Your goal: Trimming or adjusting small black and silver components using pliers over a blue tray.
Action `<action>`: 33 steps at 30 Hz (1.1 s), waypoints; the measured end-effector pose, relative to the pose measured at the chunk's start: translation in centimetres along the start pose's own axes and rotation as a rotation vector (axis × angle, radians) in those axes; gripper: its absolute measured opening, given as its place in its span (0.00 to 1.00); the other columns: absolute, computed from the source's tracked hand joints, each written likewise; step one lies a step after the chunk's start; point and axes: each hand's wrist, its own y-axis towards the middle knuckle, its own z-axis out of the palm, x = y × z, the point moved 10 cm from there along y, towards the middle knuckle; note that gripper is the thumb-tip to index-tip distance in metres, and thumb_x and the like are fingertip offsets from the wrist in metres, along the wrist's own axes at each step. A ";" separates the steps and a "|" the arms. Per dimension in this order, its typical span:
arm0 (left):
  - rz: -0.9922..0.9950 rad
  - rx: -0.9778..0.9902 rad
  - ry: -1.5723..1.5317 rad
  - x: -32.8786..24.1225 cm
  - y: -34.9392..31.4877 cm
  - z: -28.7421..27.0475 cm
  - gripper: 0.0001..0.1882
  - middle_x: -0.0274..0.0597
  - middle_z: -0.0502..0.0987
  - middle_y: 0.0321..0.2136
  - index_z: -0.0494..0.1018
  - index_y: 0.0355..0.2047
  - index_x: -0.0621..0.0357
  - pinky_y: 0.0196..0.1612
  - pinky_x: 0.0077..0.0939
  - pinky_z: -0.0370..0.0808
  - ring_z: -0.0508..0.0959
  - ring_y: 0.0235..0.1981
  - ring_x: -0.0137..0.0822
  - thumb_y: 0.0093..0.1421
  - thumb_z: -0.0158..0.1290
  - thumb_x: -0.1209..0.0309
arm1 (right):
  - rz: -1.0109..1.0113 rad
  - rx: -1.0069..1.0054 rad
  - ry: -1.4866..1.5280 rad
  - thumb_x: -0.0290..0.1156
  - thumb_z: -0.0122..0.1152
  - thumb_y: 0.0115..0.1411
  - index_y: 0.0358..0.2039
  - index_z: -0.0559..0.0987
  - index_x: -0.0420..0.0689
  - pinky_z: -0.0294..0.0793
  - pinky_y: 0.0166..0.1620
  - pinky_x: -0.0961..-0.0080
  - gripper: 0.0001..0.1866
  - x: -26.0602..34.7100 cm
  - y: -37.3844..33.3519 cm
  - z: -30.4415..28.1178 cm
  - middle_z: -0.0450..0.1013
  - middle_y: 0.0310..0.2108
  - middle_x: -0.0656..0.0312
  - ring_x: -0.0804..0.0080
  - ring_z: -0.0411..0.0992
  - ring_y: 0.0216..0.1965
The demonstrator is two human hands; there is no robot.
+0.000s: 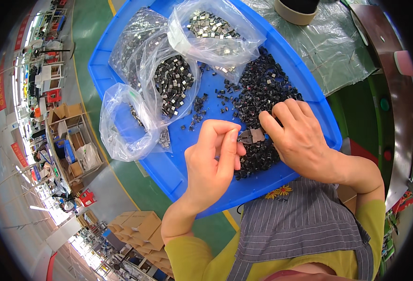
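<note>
While both hands are brought close together, a dark piece with a tan block (258, 135) sits between them, above the heap of small black parts (265, 82). The right hand (302, 138) curls its fingers closed at the block's end. The left hand (210, 161) presses thumb and index finger together at the dark tip; whether a part is pinched there cannot be told. The heap lies in a blue tray (174, 166), beside clear plastic bags (179, 40) containing black and silver parts. Outside the tray, plastic sheeting (332, 51) bears a tan roll (292, 15)
</note>
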 end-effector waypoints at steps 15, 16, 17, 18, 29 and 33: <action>-0.328 0.295 -0.402 3.2 1.2 1.4 0.10 0.36 0.72 0.17 0.67 0.42 0.60 0.16 0.12 0.60 0.64 0.12 0.18 0.68 0.45 0.66 | -0.007 0.140 0.232 0.25 0.55 0.49 0.31 0.69 0.44 0.63 0.32 0.68 0.08 -0.1 -0.7 1.1 0.64 0.26 0.59 0.63 0.66 0.29; -0.325 0.274 -0.451 3.0 1.1 1.5 0.09 0.36 0.72 0.18 0.67 0.43 0.59 0.17 0.11 0.59 0.63 0.13 0.18 0.68 0.44 0.67 | -0.001 0.153 0.276 0.25 0.56 0.49 0.31 0.69 0.45 0.64 0.32 0.68 0.08 -0.1 -0.8 1.1 0.64 0.26 0.59 0.62 0.66 0.29; -0.327 0.274 -0.452 2.9 0.8 1.6 0.09 0.36 0.72 0.18 0.67 0.43 0.59 0.17 0.11 0.59 0.63 0.13 0.18 0.68 0.44 0.67 | -0.001 0.155 0.276 0.25 0.56 0.49 0.31 0.69 0.45 0.64 0.32 0.68 0.08 -0.1 -0.7 1.0 0.64 0.26 0.59 0.62 0.66 0.29; -0.281 0.231 -0.441 2.4 0.8 1.3 0.09 0.36 0.72 0.18 0.67 0.44 0.59 0.17 0.11 0.59 0.63 0.14 0.18 0.68 0.44 0.68 | 0.015 0.185 0.313 0.25 0.57 0.50 0.31 0.69 0.44 0.65 0.33 0.66 0.09 -0.1 -0.6 1.2 0.65 0.26 0.59 0.61 0.67 0.30; 0.042 0.051 -0.379 0.5 -0.1 1.2 0.08 0.33 0.69 0.23 0.65 0.46 0.57 0.19 0.10 0.59 0.63 0.17 0.16 0.69 0.39 0.73 | 0.089 0.334 0.662 0.32 0.60 0.57 0.34 0.67 0.40 0.70 0.32 0.55 0.12 -0.2 -0.5 1.9 0.70 0.26 0.52 0.49 0.72 0.30; 0.121 0.038 -0.298 -0.1 0.0 1.1 0.08 0.31 0.68 0.24 0.66 0.46 0.58 0.20 0.09 0.60 0.64 0.19 0.16 0.69 0.39 0.74 | 0.146 0.384 0.804 0.32 0.58 0.59 0.35 0.67 0.38 0.69 0.34 0.54 0.12 -0.4 -0.8 2.0 0.71 0.29 0.47 0.44 0.71 0.33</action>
